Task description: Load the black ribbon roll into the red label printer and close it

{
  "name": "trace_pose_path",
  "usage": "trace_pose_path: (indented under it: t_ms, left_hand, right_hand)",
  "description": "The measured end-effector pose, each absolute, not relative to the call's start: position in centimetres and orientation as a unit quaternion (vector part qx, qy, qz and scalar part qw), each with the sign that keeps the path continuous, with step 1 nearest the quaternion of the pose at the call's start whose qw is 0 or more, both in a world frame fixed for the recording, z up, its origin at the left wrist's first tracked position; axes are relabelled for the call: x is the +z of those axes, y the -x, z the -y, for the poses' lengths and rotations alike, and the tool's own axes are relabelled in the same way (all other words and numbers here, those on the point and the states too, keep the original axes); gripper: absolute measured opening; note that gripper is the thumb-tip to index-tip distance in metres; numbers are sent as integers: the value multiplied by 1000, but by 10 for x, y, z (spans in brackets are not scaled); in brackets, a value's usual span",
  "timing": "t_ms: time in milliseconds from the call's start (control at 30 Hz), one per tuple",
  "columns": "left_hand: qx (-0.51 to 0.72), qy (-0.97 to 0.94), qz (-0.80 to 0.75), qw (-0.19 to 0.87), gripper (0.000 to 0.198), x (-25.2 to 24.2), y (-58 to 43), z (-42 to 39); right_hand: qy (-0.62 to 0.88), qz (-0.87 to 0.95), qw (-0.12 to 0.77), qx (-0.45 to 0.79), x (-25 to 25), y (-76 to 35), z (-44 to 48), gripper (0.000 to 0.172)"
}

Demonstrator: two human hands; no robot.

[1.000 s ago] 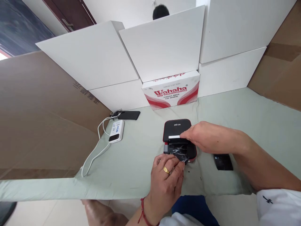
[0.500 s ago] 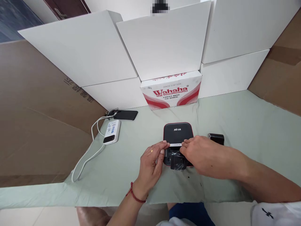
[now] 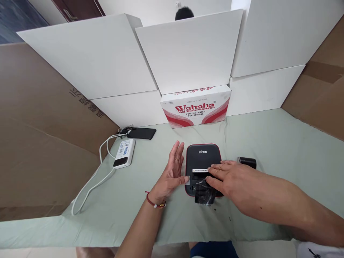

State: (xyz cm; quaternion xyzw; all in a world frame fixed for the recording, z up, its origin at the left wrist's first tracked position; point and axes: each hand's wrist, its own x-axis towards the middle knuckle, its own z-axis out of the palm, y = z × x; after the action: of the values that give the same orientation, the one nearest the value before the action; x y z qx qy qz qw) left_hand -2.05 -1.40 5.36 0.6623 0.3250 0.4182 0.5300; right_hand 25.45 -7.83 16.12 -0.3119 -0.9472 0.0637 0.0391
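Observation:
A flat black device (image 3: 202, 159) with rounded corners and a red rim lies on the table before me. Across its middle runs a white label strip (image 3: 200, 170). Below the strip is a dark slot, and crinkled shiny black film (image 3: 204, 195) hangs from it over the near edge. My left hand (image 3: 172, 175) is open beside the device, fingers raised and apart, its thumb tip at a grey patch on the left edge. Stretched fingers of my right hand (image 3: 233, 181) rest on the device's right side, with the thumb at the film.
A black cylindrical roll (image 3: 247, 162) lies to the right. At the left are a white power bank (image 3: 125, 152) with cables and a black phone (image 3: 142, 133). A Wahaha box (image 3: 197, 109) stands behind, against white panels (image 3: 188, 57). Cardboard (image 3: 48, 136) walls the left side.
My left hand has left the label strip, moved left and opened its fingers. My right hand has flattened onto the device's right side. The view has shifted slightly.

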Motion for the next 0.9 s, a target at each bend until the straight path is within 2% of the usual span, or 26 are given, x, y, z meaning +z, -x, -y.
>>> trace_pose_path:
  t_ms: [100,233,333,500,600,733,833,900]
  left_hand:
    - [421,-629,-330,564,122,44,15,14]
    - [416,-593,-322,610,116,37,11,23]
    - [408,-599,-315,613,113,30,15,28]
    - [402,-605,-299,619,105,18,18,28]
    - [405,-603,-280,627,100,16,16,25]
    - [400,-604,-274,632,97,21,14,22]
    - [401,-605,-263,636,95,22,13,20]
    - [400,-603,-253,642,93,20,13,19]
  right_hand:
    - [257,963,53,58,159,-254,85,52]
    - [215,975,51,17,162,-250,89,54]
    - [228,972,47,24,164,-251,90,56]
    - [287,953,26,96,173,-244,84,69]
    - [386,914,-44,122,177,-219,66,59]
    - [496,851,-145,87,169,-187,32,41]
    - [491,847,-174,108,157,-181,13,28]
    - [493,846,-168,114,151,-182,7,26]
